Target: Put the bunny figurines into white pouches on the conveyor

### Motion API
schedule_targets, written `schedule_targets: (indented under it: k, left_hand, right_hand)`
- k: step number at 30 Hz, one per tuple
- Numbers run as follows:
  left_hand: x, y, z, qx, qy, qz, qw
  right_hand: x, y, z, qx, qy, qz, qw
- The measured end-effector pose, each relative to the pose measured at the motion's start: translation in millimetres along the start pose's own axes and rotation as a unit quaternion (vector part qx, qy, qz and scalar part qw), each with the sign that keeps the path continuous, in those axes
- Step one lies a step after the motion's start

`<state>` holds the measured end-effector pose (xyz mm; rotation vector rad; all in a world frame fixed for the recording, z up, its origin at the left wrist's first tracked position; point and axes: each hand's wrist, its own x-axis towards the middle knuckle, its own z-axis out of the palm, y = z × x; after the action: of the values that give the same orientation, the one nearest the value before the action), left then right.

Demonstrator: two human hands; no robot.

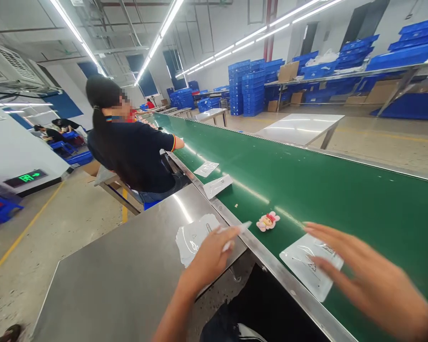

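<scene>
My left fingers [231,233] pinch a thin white strip [243,227] above the stack of clear bags [192,235] on the steel table [121,280]. A pink plush toy [267,221] lies on the green conveyor [342,199]. My right hand [364,275], fingers spread and holding nothing, hovers over one flat bag [303,263]. Best, I judge, to press that bag flat and keep the strip clear of the toy.

Head camera, one view only
It looks forward and down from above the steel table [121,280], close over both hands, facing along the green conveyor belt [306,190] into the hall.
</scene>
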<state>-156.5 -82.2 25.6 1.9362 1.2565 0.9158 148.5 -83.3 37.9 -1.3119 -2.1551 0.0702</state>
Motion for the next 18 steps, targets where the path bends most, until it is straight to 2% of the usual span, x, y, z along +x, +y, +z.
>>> schedule_targets:
  k: [3, 5, 7, 11, 13, 15, 18]
  left_hand:
    - [-0.4, 29.4, 8.1, -0.075, -0.117, 0.003, 0.99]
    - [1.5, 31.5, 14.9, -0.124, -0.149, -0.015, 0.981]
    - [2.8, 21.6, 22.5, -0.191, -0.162, -0.035, 0.968]
    - [-1.0, -11.0, 46.8, -0.3, -0.244, -0.085, 0.918]
    - [-4.2, -24.5, 63.1, -0.321, -0.223, -0.127, 0.911]
    - [-5.2, -33.1, 78.2, -0.34, -0.17, -0.165, 0.91]
    - [0.3, -37.2, 91.6, -0.375, -0.121, -0.185, 0.9]
  right_hand:
    - [17.7, -38.8, 26.1, 0.009, -0.087, -0.129, 0.988]
    - [20.6, -44.9, 37.9, 0.007, -0.112, -0.146, 0.983]
    - [17.5, -42.5, 45.4, -0.002, -0.132, -0.137, 0.982]
    - [7.6, -37.5, 48.3, 0.019, -0.191, -0.089, 0.977]
    - [10.4, -33.4, 45.7, 0.058, -0.228, -0.049, 0.971]
    - [20.4, -21.7, 41.9, 0.099, -0.242, 0.016, 0.965]
    - [41.3, 10.3, 38.9, 0.058, -0.191, 0.182, 0.963]
